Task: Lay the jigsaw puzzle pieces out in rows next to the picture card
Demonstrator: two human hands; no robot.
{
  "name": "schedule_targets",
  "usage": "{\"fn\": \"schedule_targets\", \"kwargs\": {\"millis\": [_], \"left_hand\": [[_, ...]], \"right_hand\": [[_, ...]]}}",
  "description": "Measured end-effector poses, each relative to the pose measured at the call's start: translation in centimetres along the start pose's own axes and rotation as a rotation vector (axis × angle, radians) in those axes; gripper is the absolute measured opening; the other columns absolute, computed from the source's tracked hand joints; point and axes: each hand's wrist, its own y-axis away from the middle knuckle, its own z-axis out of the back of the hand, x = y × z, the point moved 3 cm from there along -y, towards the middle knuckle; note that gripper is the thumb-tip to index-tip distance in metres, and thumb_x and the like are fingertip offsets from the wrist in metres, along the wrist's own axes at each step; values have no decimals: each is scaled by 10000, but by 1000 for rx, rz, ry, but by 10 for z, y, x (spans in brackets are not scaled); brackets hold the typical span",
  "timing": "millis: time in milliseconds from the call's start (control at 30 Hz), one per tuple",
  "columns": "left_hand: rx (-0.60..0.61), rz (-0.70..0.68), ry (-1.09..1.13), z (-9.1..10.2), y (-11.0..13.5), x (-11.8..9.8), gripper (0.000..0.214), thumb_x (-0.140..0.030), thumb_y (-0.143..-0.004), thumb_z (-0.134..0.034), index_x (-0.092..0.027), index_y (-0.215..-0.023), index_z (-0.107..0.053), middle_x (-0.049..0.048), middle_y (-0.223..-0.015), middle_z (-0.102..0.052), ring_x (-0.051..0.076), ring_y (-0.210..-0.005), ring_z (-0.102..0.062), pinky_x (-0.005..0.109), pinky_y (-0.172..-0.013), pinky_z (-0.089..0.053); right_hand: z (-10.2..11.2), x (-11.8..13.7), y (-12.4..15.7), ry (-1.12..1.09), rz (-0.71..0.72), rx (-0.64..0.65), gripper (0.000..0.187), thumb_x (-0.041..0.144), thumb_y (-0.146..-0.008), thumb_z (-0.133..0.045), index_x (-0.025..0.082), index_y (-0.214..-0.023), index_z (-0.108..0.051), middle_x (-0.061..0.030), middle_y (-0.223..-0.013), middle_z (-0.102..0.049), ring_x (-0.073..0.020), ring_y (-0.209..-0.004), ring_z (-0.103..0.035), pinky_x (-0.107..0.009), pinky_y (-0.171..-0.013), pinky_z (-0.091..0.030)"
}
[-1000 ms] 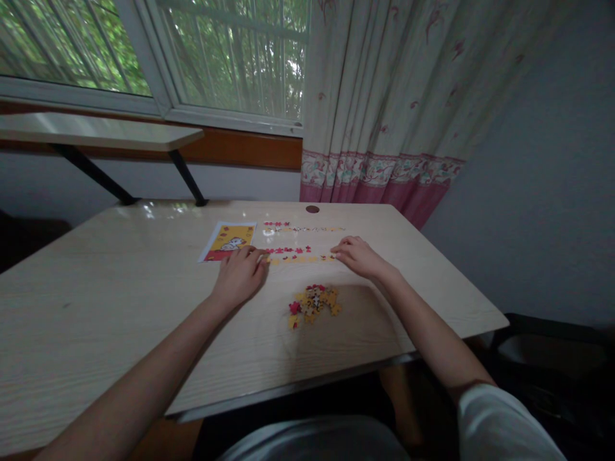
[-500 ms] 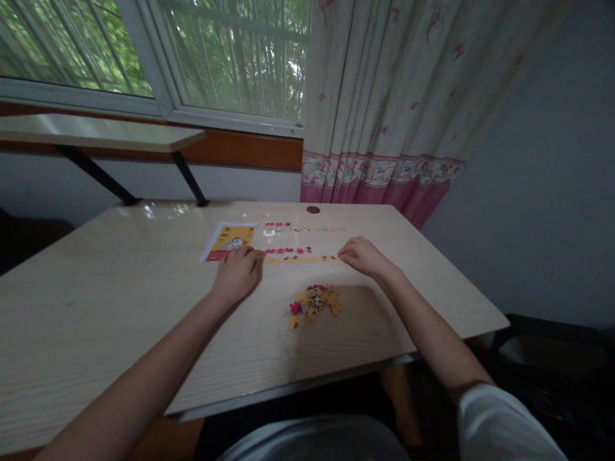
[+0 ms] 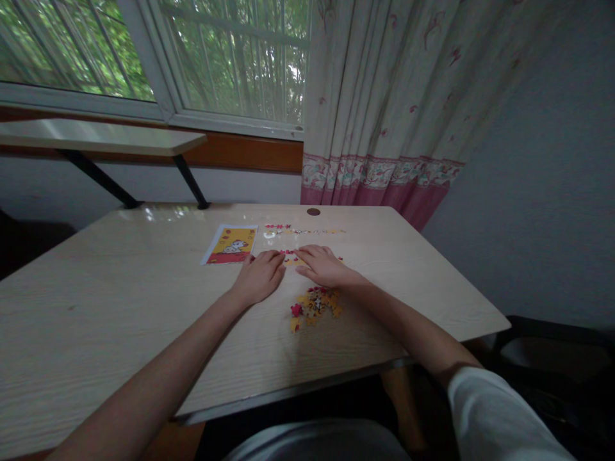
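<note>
My left hand [image 3: 259, 276] rests palm down over the left part of the nearer rows of jigsaw pieces, its fingers stretched toward the right. Facing it, my right hand [image 3: 323, 265] lies over the right part of those rows, fingers and thumb apart. Between the fingertips, red pieces [image 3: 289, 251] show above yellow pieces [image 3: 294, 262]; others are covered by the hands. Nearer to me is a loose heap of yellow, red and white jigsaw pieces [image 3: 314, 306]. A picture card [image 3: 230, 245] with a white animal on yellow and red lies left of the rows.
Farther back on the wooden table [image 3: 120, 307] are a short row of red pieces [image 3: 277, 226] and a longer pale row [image 3: 317, 232]. A round dark cable-hole cover [image 3: 313, 212] is near the back edge. A raised shelf [image 3: 106, 136] stands at the left, curtains [image 3: 379, 96] behind.
My right hand has moved left along the nearer rows, and its fingers have spread from a pinch. My left hand has shifted right, off the card's edge and onto the rows.
</note>
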Motion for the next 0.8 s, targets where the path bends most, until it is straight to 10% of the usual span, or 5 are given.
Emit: {"fn": "schedule_targets", "kwargs": {"millis": [233,800], "left_hand": [[-41,18,-12,2,3,-3,388,-306,-906,-286,-164,-1207,-484,125,-1217,-529,255,-1121,-462,445,-883,-335],[-59,139,-49,8,8,-2,392,-335,-910,-274,-159,-1166,-514,145,-1211,-524,282,-1099,-474,484,-909,-316]], "right_hand": [[6,7,-27,45,9,-6,507,488,-921,-232,177,-1218,-500,-109,-1233,-521,-250,-1165,-391,-436,-951,-288],[3,-21,6,-3,-60,47,528,505,-914,-235,198,-1297,-428,-102,-1307,-453,-234,-1200,-352,-408,-978,-272]]}}
